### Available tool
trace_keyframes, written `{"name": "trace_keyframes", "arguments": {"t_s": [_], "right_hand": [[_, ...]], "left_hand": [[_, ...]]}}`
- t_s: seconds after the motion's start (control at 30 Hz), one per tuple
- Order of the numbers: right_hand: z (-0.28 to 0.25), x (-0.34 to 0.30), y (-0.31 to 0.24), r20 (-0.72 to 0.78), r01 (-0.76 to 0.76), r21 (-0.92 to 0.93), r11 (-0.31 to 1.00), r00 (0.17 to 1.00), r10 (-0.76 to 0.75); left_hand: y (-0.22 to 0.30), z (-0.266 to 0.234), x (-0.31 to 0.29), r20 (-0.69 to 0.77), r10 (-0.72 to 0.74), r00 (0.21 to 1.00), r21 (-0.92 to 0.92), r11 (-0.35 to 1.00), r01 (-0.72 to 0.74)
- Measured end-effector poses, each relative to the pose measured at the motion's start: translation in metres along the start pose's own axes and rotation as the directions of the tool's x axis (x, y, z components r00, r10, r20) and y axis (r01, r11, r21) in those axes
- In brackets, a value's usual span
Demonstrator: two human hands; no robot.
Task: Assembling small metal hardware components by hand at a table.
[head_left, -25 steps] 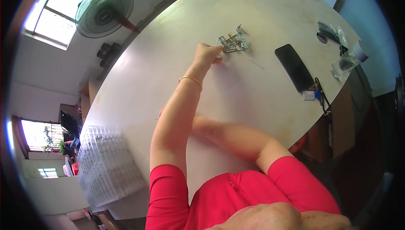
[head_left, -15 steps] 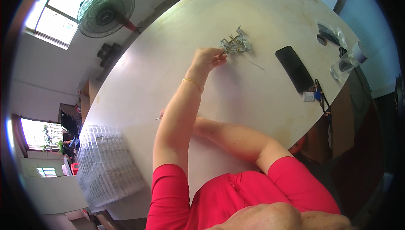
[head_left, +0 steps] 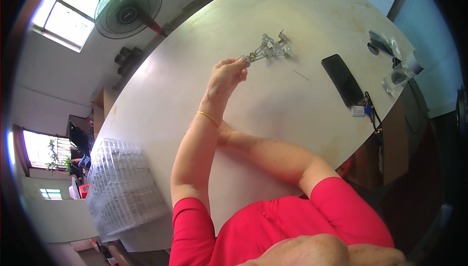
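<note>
My left hand [head_left: 228, 75], with a gold bangle on its wrist, is closed in a pinch on a small metal part [head_left: 247, 59]. That part touches or hooks onto a loose pile of small silvery metal parts [head_left: 277, 47] on the white table [head_left: 273, 119]. Below it, my right hand [head_left: 225, 133] passes under my left forearm, which hides its fingers. Just past the forearm's left side pokes the tip of a thin metal rod [head_left: 185, 133], apparently in that hand. A similar thin metal pin [head_left: 301, 75] lies right of the pile.
Toward the right lie a black phone [head_left: 342, 79], keys with a tag [head_left: 358, 111], a clear bottle [head_left: 402, 72] and a plastic bag [head_left: 382, 41]. Stacked clear plastic trays [head_left: 124, 188] stand at the table's left edge. A fan [head_left: 127, 15] stands beyond the table.
My left hand has moved left and slightly nearer, drawing a metal part out from the pile, which now looks more stretched out. Less of the rod by my right hand shows.
</note>
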State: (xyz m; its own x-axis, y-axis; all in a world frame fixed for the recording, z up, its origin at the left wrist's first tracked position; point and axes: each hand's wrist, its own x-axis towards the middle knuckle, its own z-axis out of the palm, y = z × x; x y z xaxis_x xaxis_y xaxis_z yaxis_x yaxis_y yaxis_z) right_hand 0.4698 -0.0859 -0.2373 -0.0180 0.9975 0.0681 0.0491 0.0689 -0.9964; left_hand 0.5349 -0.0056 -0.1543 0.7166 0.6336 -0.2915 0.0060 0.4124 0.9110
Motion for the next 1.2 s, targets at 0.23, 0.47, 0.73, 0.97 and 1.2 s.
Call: {"name": "trace_keyframes", "arguments": {"t_s": [0.23, 0.47, 0.73, 0.97, 1.2], "right_hand": [[-0.004, -0.003, -0.008, 0.038, 0.214, -0.465, 0.859, 0.974, -0.222], [-0.012, -0.012, -0.024, 0.160, 0.294, -0.273, 0.916, 0.953, -0.258], [-0.041, 0.005, -0.024, 0.045, -0.053, 0.443, 0.895, 0.998, 0.037], [-0.027, 0.006, -0.020, -0.079, -0.062, 0.241, 0.968, 0.993, 0.083], [-0.015, 0.001, -0.017, -0.058, 0.039, 0.022, 0.999, 0.998, -0.038]], "left_hand": [[0.024, -0.049, -0.056, -0.075, 0.091, 0.993, 0.083, 0.993, -0.085], [-0.003, -0.176, -0.150, -0.456, 0.094, 0.885, 0.001, 0.994, -0.106], [-0.040, -0.154, -0.249, -0.481, -0.091, 0.872, 0.043, 0.991, 0.127], [-0.048, -0.149, -0.247, -0.522, 0.472, 0.711, 0.796, 0.569, 0.207], [-0.048, -0.143, -0.203, -0.465, 0.424, 0.777, 0.842, 0.484, 0.240]]}}
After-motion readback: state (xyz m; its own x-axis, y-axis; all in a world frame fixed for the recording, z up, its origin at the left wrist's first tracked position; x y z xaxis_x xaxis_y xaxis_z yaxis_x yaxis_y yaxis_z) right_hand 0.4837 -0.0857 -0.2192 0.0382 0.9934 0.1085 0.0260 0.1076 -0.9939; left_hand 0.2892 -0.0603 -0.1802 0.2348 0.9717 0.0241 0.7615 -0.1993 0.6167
